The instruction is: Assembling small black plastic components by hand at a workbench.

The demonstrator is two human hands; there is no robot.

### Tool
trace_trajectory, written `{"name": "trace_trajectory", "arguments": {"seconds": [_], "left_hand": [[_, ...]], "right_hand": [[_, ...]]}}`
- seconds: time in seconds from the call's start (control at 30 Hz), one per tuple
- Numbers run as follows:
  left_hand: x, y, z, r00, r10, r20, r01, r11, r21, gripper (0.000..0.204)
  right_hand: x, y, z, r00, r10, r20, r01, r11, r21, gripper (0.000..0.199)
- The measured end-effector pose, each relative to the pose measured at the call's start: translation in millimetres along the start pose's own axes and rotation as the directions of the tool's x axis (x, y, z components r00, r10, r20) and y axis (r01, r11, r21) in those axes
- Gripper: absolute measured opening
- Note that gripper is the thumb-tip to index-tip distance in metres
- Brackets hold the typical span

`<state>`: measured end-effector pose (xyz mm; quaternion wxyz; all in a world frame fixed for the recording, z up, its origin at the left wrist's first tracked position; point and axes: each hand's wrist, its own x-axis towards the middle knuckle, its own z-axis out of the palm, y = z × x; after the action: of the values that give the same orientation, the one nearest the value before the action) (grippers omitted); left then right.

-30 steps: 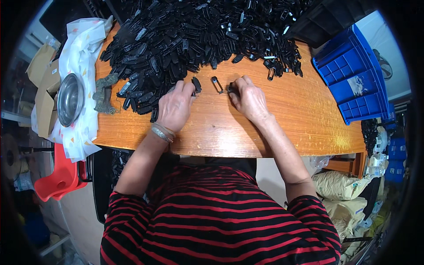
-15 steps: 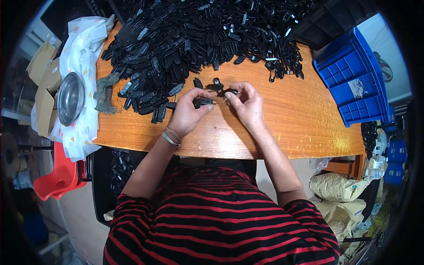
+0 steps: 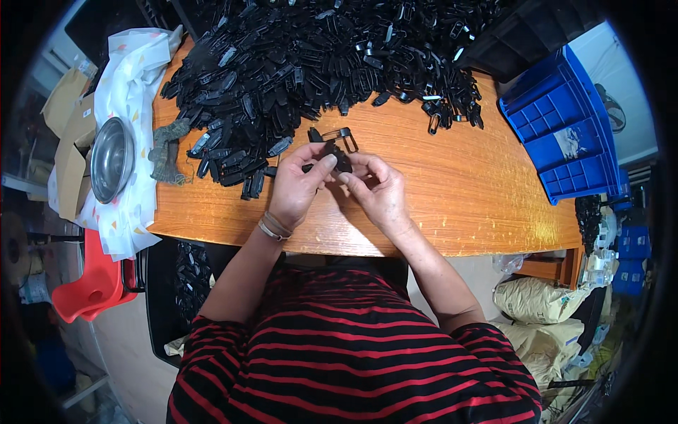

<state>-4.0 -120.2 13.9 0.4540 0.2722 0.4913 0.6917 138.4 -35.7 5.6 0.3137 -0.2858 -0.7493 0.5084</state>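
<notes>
My left hand (image 3: 296, 185) and my right hand (image 3: 378, 189) meet over the wooden table (image 3: 452, 184), fingertips pinched together on a small black plastic clip (image 3: 337, 157). A thin metal loop (image 3: 340, 134) lies on the table just beyond the clip, at my fingertips. A large heap of black plastic clips (image 3: 311, 56) covers the far half of the table, its near edge close to my left hand. A bracelet sits on my left wrist.
A blue plastic crate (image 3: 561, 127) stands at the table's right end. At the left lie a white patterned cloth (image 3: 131, 92) with a metal bowl (image 3: 111, 159) and a crumpled grey-green glove (image 3: 168, 150). A red stool (image 3: 92, 286) and cardboard boxes (image 3: 67, 141) sit left; filled sacks (image 3: 540, 304) right.
A second ago my hands were apart, flat on the table near loose clips. They have come together in front of me and now hold one clip between them.
</notes>
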Motion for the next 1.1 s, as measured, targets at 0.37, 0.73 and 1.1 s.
{"name": "trace_trajectory", "arguments": {"seconds": [0.37,0.73,1.1], "left_hand": [[-2,0,0,0.999,0.032,0.033,-0.034,0.997,0.066,0.028],[-11,-11,5,0.998,0.048,0.039,-0.054,0.985,0.163,0.03],[-9,-12,0,0.984,-0.062,0.169,0.035,0.987,0.156,0.026]], "right_hand": [[7,-25,-7,0.991,-0.133,-0.036,0.122,0.971,-0.206,0.024],[1,-19,3,0.941,-0.334,-0.055,0.286,0.872,-0.398,0.025],[-14,-5,21,0.994,-0.098,0.049,0.108,0.957,-0.268,0.043]]}}
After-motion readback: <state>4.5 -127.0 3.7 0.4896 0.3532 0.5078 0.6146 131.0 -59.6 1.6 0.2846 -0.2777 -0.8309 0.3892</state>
